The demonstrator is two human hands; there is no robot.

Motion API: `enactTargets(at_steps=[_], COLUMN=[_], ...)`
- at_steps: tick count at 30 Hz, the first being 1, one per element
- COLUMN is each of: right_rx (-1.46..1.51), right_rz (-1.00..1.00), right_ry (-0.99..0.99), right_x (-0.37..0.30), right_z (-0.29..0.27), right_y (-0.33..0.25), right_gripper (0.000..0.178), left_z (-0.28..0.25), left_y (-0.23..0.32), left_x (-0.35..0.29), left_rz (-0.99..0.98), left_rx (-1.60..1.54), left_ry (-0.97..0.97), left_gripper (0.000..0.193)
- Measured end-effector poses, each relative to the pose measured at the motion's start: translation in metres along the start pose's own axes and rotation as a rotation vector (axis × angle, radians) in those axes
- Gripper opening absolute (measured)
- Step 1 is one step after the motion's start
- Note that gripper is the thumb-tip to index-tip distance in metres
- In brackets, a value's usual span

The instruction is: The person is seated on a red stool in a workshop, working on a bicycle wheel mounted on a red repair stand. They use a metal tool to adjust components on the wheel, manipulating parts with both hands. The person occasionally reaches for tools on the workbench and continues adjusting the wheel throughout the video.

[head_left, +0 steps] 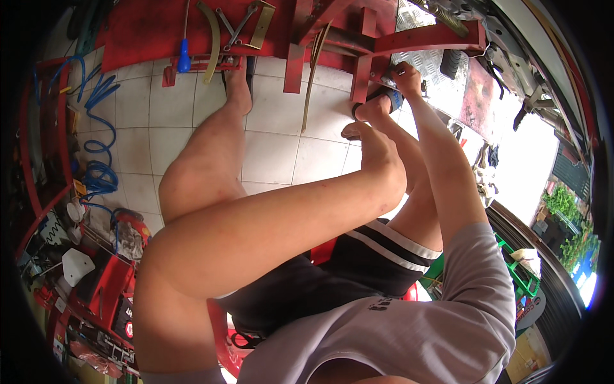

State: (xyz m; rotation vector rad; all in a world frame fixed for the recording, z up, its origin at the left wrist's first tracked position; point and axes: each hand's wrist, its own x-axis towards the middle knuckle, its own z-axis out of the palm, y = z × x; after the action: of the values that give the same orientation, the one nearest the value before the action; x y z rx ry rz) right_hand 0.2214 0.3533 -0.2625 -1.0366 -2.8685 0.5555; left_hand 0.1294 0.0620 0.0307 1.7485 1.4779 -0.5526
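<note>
My left forearm crosses over my lap to the right. My left hand bends down at the wrist above my right foot, its fingers curled together; whatever may be in them is hidden. Farther out, my right hand is closed at the lower right part of a red metal frame. A small dark bit shows at its fingertips, too small to name. A thin brownish strip hangs from the frame toward the floor, apart from both hands.
On the red bench lie a blue-handled screwdriver, a curved brass-coloured bar, crossed wrenches and a flat brass-coloured plate. A coiled blue air hose hangs at the left. Motorcycle parts stand at the right.
</note>
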Motion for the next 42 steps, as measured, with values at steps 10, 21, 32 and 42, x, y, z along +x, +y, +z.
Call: enactTargets(at_steps=[10,21,32,42], right_rx=[-0.151,-0.047,-0.074,-0.082], right_rz=[0.298,0.361,0.197,0.210], right_ry=[0.008,0.038,0.095,0.126], right_x=[0.015,0.003,0.018,0.022], right_z=[-0.010,-0.007,-0.004,-0.001], right_y=[0.023,0.042,0.008,0.010], right_gripper=[0.022,0.019,0.024,0.022], left_z=[0.000,-0.001,-0.002,-0.005], left_y=[0.000,0.003,0.005,-0.001], left_x=[-0.003,0.000,0.002,0.006], left_rz=[-0.026,-0.058,-0.070,-0.027], left_rx=[-0.007,-0.036,0.071,0.026], left_ry=[-0.003,0.018,-0.015,-0.050], left_gripper=[0.053,0.049,0.044,0.045])
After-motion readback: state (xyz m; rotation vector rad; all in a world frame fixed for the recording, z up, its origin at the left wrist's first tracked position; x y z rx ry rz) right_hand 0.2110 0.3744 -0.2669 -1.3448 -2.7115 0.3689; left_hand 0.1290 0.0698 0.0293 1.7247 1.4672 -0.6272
